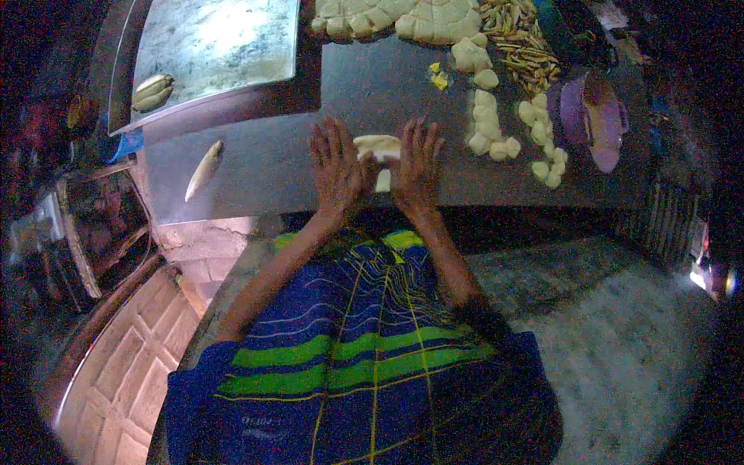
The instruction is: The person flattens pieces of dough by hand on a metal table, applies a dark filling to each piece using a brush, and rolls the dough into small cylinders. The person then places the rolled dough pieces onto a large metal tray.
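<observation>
Both hands are at the front middle of the dark table [256, 167]. A flattened piece of pale dough [377, 144] lies between them, its far edge showing. My left hand [337, 167] is spread flat at its left side, fingers stretched away from me. My right hand [417, 167] mirrors it at the right side, fingers also extended. The two thumbs meet over the dough's middle and hide part of it. A narrow pale strip [384, 181] shows just below the thumbs; whether it joins the dough I cannot tell.
A shaped dough roll [204, 172] lies at left. Beyond it, a metal tray [221, 54] holds rolls. Cut dough [438, 19] sits at the back, with dough lumps [486, 116], yellow bits [439, 77], slim yellowish-brown pieces [519, 39] and a purple container [572, 112] toward the right.
</observation>
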